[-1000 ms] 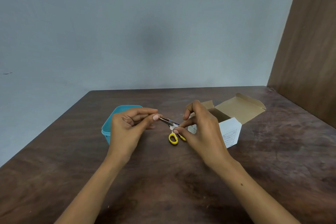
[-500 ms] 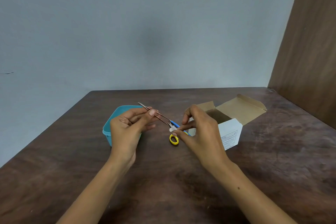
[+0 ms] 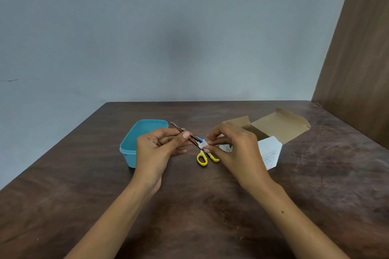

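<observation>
My left hand (image 3: 156, 149) pinches a pair of thin metal tweezers (image 3: 182, 131) between thumb and fingers, above the table. The tweezer tips point right and down and meet a small white piece (image 3: 203, 143). My right hand (image 3: 233, 147) pinches that white piece with thumb and fingertips. Beneath both hands, small scissors with yellow handles (image 3: 202, 159) and a blue part lie on the table, partly hidden by my right hand.
A teal plastic container (image 3: 134, 139) without a lid stands left of my left hand. An open white cardboard box (image 3: 271, 151) with brown flaps sits behind my right hand. The dark wooden table (image 3: 200, 206) meets a grey wall; a brown panel (image 3: 357, 59) stands at right.
My left hand has shifted its hold along the tweezers, so their back end now sticks out up and left of the thumb. My right hand stays at the white piece.
</observation>
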A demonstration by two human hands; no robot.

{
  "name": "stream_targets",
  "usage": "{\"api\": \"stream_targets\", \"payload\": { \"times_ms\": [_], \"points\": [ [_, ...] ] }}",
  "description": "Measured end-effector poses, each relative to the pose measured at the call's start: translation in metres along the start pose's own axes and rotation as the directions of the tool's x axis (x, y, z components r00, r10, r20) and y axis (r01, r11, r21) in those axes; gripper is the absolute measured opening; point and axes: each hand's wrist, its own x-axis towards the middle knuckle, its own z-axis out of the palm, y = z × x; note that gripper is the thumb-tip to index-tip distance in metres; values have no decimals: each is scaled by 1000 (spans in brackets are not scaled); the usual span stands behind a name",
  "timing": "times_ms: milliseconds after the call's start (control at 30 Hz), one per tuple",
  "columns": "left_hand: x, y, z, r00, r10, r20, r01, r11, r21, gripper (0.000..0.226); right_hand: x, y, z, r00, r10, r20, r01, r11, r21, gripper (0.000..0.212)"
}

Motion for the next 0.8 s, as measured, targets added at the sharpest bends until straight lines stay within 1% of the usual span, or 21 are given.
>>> {"api": "stream_targets", "payload": {
  "times_ms": [133, 300, 467, 533, 633, 733, 800],
  "points": [
    [-1, 0, 0, 1000, 0, 28, 0, 1000, 6, 8, -1, 3, 0, 998, -16, 59, 15, 1000, 26, 10],
    [-1, 1, -1, 999, -12, 37, 11, 1000, 12, 9, 0, 2, -1, 994, 28, 107, -33, 998, 53, 17],
    [-2, 1, 0, 998, -16, 65, 14, 999, 33, 11, -2, -3, 0, 983, 146, 111, -164, 972, 169, 10],
    [-3, 0, 1, 997, -19, 78, 16, 999, 47, 11, -2, -4, 1, 980, 163, 114, -180, 972, 152, 11],
    [-3, -3, 2, 995, -35, 91, 28, 997, 73, 8, -3, -6, 2, 984, 152, 92, -161, 982, 98, 14],
    [-5, -5, 4, 993, -60, 105, 50, 994, 96, 5, -6, -7, 4, 992, 125, 22, -127, 986, 113, 17],
    [-6, -5, 5, 993, -64, 97, 54, 994, 96, 3, -7, -9, 6, 993, 119, 8, -119, 986, 113, 18]
  ]
}}
